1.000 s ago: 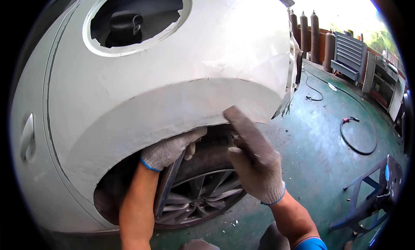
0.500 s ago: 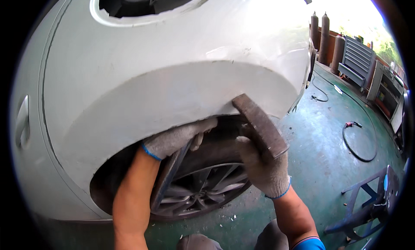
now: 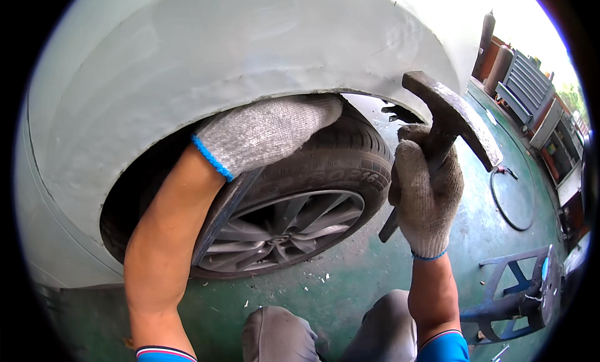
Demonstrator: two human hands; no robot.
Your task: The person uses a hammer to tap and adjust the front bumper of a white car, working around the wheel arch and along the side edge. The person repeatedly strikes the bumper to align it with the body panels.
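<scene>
head: i see a white car's wheel arch (image 3: 206, 80) above a tyre (image 3: 325, 162);
right hand (image 3: 428, 202): my gloved fingers are closed round the handle of a hammer (image 3: 452, 114);
hammer: raised beside the tyre, its head above my fist;
left hand (image 3: 265, 132): gloved, over the tyre at the arch's edge; fingertips hidden, so i cannot tell how open they are or what they grip;
dark bar (image 3: 226, 217): slanting below my left hand

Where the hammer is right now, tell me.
In the head view, the hammer is right of centre, held upright in the gloved right hand, to the upper right of the car wheel.
</scene>
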